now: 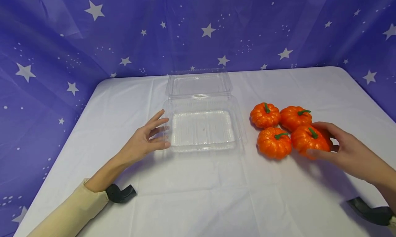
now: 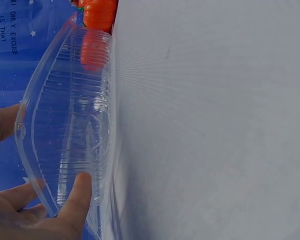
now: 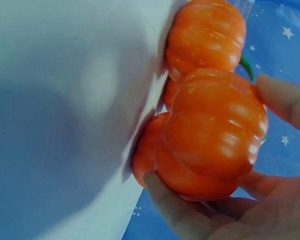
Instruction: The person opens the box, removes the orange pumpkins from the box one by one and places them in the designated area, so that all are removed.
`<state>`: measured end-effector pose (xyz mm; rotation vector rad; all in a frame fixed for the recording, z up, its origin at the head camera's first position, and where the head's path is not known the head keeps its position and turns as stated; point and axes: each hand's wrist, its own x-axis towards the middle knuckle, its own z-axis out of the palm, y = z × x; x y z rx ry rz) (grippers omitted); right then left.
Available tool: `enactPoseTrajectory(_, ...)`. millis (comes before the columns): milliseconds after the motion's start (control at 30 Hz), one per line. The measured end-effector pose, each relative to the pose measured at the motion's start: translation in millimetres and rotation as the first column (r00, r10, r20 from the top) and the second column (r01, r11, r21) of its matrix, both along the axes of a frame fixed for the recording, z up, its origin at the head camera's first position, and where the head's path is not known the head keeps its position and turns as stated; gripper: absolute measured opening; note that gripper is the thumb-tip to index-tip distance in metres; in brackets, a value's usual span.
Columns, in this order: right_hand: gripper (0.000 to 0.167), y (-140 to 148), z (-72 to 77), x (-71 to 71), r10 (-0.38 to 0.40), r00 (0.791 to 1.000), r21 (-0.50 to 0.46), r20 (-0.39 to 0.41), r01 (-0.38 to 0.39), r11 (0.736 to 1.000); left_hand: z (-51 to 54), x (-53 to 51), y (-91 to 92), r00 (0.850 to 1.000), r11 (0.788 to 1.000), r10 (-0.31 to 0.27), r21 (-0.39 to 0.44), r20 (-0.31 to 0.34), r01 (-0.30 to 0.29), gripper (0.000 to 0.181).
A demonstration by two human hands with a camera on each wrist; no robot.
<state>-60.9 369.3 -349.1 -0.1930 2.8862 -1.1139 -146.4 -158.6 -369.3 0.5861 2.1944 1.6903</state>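
Note:
Toward the middle of the table lies a clear plastic clamshell box (image 1: 202,149), its lid (image 1: 199,85) folded back away from me. My left hand (image 1: 143,140) is at the box's left side, fingers extended and spread; in the left wrist view fingers (image 2: 77,200) reach along its wall. At right, my right hand (image 1: 349,151) holds a small orange pumpkin (image 1: 309,140) with a green stem, thumb and fingers around its sides. In the right wrist view the held pumpkin (image 3: 215,130) hides part of the others behind it.
Close beside the held one sit more orange pumpkins: one front left (image 1: 273,143), one back left (image 1: 265,115) and one behind (image 1: 295,117). A white cloth (image 1: 198,195) covers the table. A purple star-patterned curtain (image 1: 185,34) hangs behind.

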Motion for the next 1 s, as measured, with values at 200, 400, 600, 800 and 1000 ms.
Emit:
enactPoseTrajectory(200,0.069,-2,-2.2,0.2,0.004,0.999,0.039,0.035,-0.005,0.999,0.5,0.0,0.9,1.0,1.0,-0.001,0.008,0.0,0.001,0.075)
enactPoseTrajectory(400,0.071,0,-6.4,-2.3,0.039,0.997,0.031,0.064,-0.041,0.999,0.8,0.2,1.1,1.0,1.0,0.005,0.002,-0.001,-0.005,0.075)
enactPoseTrajectory(600,0.07,1,-9.9,-4.7,0.047,0.995,0.031,0.085,-0.05,0.998,1.1,0.5,1.0,1.0,1.0,0.008,0.002,-0.001,-0.008,0.076)
enactPoseTrajectory(800,0.071,2,-12.3,-5.2,0.041,0.995,0.027,0.09,-0.044,0.999,0.8,0.9,1.0,1.0,1.0,0.001,0.008,0.001,-0.001,0.076)
enactPoseTrajectory(1000,0.074,1,-11.8,-5.3,0.046,0.996,0.038,0.078,-0.049,0.998,0.7,0.7,1.1,1.0,1.0,-0.006,0.013,0.004,0.006,0.077)
